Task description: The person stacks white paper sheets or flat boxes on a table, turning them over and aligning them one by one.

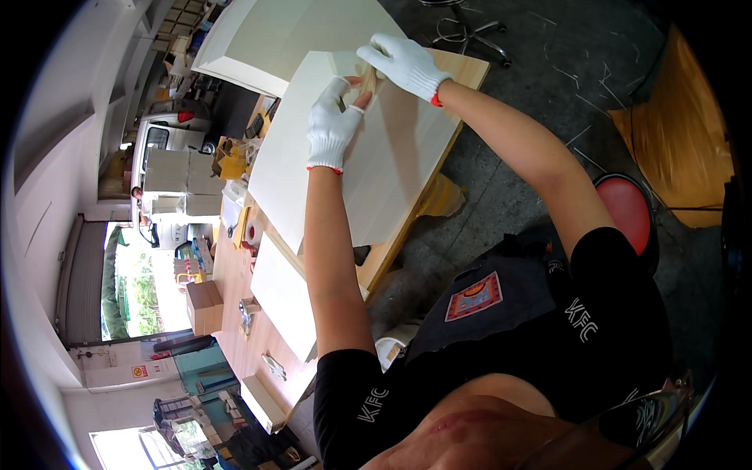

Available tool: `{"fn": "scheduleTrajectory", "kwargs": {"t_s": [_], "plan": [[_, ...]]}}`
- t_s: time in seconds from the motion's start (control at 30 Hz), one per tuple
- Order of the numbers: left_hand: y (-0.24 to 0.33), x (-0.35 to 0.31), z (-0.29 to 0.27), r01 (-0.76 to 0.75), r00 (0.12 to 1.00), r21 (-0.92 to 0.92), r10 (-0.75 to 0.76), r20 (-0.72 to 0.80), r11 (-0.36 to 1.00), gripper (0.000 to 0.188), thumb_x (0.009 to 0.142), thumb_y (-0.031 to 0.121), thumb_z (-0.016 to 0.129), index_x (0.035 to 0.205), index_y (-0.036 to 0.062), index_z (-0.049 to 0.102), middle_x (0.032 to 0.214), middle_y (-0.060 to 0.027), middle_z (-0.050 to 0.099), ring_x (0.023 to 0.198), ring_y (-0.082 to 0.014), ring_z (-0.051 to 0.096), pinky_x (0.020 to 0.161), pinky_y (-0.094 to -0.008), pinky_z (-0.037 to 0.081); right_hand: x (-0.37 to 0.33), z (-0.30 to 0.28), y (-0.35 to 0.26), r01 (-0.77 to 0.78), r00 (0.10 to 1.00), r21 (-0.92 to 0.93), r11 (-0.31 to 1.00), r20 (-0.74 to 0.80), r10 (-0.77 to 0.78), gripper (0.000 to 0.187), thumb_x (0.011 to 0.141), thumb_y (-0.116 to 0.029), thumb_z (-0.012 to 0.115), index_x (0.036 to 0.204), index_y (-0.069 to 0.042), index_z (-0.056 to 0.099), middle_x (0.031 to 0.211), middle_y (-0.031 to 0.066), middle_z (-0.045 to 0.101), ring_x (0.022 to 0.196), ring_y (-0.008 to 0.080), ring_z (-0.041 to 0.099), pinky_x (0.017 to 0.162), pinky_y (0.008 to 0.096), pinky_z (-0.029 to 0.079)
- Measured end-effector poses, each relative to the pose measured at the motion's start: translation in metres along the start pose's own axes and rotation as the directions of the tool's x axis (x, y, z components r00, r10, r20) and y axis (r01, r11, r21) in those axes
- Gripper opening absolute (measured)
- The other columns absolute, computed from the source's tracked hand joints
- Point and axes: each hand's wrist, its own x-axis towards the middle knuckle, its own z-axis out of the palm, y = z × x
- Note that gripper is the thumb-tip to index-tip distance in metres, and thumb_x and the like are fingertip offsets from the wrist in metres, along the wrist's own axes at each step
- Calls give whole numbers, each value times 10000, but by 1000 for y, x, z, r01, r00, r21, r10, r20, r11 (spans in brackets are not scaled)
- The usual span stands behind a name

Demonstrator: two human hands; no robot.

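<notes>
My left hand and my right hand wear white knitted gloves with red cuff edges. The left glove leaves the thumb and a fingertip bare. Between the hands is a small, pale tan, strip-like piece, too small to name. My right fingers are closed on its upper part, partly hiding it. The left thumb and fingertip curve in against its near side. Both hands are over the far part of a large pale, flat board, which lies on a wooden-edged bench. My arms cast shadows on it.
More pale panels stand beyond the board. On the long table to the left lie a cardboard box, a white box and tools. A red stool and brown sheeting are at right. A wheeled chair base is behind.
</notes>
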Motion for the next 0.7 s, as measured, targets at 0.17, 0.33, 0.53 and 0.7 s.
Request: {"fn": "scheduleTrajectory", "kwargs": {"t_s": [0.17,0.33,0.53,0.7], "plan": [[-2,-2,0,-43,999,-31,42,-35,999,344,845,220,762,1155,111,661,1079,-132,710,922,-237,668,816,-341,510,-2,-2,-4,2,1000,7,1000,-7,-2,466,939,-500,513,932,-44,613,776,168,640,767,373,623,705,457,462],[13,-6,-3,32,999,-79,-32,-2,996,349,860,193,746,1189,110,662,1050,-109,699,877,-183,626,808,-313,496,-1,-1,-2,-17,1000,36,999,-14,17,479,934,-521,520,912,-51,608,738,158,620,742,364,610,692,447,458],[7,-8,2,-138,978,-95,120,-169,986,304,922,125,630,1225,134,656,1035,-119,700,848,-215,644,786,-333,512,0,-2,-3,-15,1000,-7,1000,6,15,486,926,-531,532,889,-52,600,714,141,610,716,341,598,683,430,454],[-6,-2,0,-132,991,22,133,-29,991,311,923,133,620,1232,133,655,1047,-138,702,958,-297,666,858,-356,508,-2,4,0,-3,998,79,997,-58,7,502,923,-541,537,859,-47,597,704,123,599,691,309,583,666,410,442]]}}
